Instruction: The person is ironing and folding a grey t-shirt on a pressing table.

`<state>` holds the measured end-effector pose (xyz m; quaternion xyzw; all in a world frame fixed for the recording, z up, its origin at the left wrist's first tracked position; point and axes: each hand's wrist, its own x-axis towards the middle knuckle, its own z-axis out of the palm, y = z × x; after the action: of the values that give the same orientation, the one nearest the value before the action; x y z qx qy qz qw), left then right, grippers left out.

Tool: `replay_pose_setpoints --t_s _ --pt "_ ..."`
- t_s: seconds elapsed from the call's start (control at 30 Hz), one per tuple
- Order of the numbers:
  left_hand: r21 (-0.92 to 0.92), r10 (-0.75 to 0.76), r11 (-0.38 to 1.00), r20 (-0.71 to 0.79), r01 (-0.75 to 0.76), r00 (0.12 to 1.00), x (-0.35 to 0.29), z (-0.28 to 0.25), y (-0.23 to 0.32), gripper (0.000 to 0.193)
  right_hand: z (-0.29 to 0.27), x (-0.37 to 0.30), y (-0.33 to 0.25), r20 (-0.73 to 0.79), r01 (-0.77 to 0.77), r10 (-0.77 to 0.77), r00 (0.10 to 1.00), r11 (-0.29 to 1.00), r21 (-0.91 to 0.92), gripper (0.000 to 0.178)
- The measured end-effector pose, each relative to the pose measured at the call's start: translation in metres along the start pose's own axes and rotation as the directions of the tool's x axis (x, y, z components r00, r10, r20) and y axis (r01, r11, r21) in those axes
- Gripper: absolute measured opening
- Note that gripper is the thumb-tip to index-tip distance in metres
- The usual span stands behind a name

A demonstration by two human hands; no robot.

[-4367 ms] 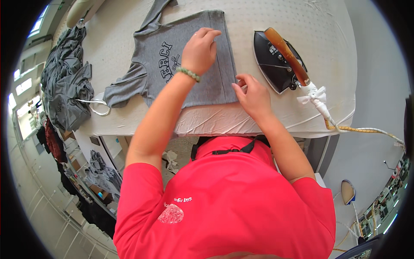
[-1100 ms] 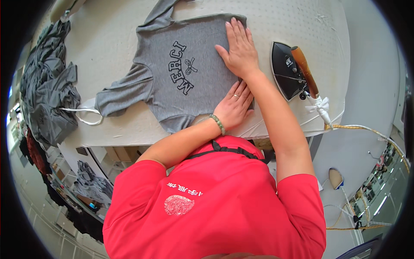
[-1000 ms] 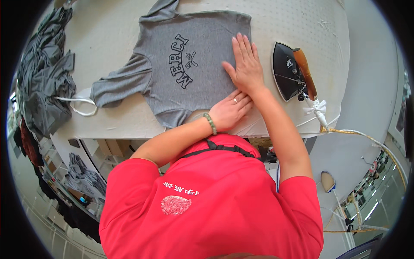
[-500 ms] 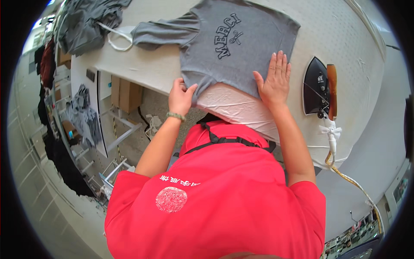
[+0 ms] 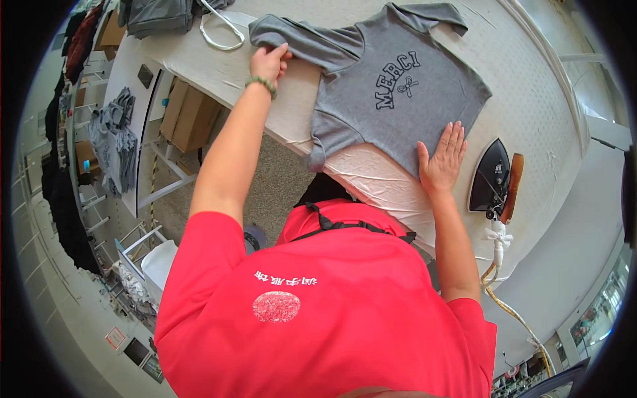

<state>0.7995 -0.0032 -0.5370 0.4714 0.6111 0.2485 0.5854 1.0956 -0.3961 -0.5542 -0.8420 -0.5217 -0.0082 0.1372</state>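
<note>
Flat right hand (image 5: 441, 160), grey shirt (image 5: 391, 93) (left hand (image 5: 267, 62) pinching sleeve)

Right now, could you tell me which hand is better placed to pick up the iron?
Right, most likely. The right hand lies flat on the grey T-shirt's hem, beside the iron standing at the table's right end. The left hand grips the shirt's sleeve far on the opposite side.

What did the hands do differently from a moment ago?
The left hand left the grey T-shirt's bottom edge and reached out to pinch its sleeve. The right hand stays pressed flat on the shirt's hem. The iron still rests beside it on the ironing table.
</note>
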Motion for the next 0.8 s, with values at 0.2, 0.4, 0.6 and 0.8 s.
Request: replay_pose_setpoints --t_s 0.2,0.4,0.6,0.8 --pt "0.348 0.709 0.667 -0.023 -0.659 0.705 0.019 0.041 0.001 0.041 -0.019 0.006 -0.008 0.125 0.010 0.001 0.992 0.996 -0.088 0.083" --pt "0.363 -0.009 0.931 0.134 -0.041 0.991 -0.132 0.020 -0.035 0.030 -0.064 0.109 -0.103 0.049 0.393 -0.398 0.916 0.916 0.082 0.038" --pt "0.511 -0.031 0.859 0.136 -0.044 0.990 -0.139 0.032 -0.035 0.030 0.002 0.232 -0.211 0.269 0.759 -0.812 0.518 0.581 0.293 0.017" --pt "0.401 -0.062 0.916 0.116 0.011 0.991 -0.144 0.026 -0.036 0.029 0.026 0.260 -0.218 0.417 0.900 -0.876 0.244 0.364 0.238 0.004"
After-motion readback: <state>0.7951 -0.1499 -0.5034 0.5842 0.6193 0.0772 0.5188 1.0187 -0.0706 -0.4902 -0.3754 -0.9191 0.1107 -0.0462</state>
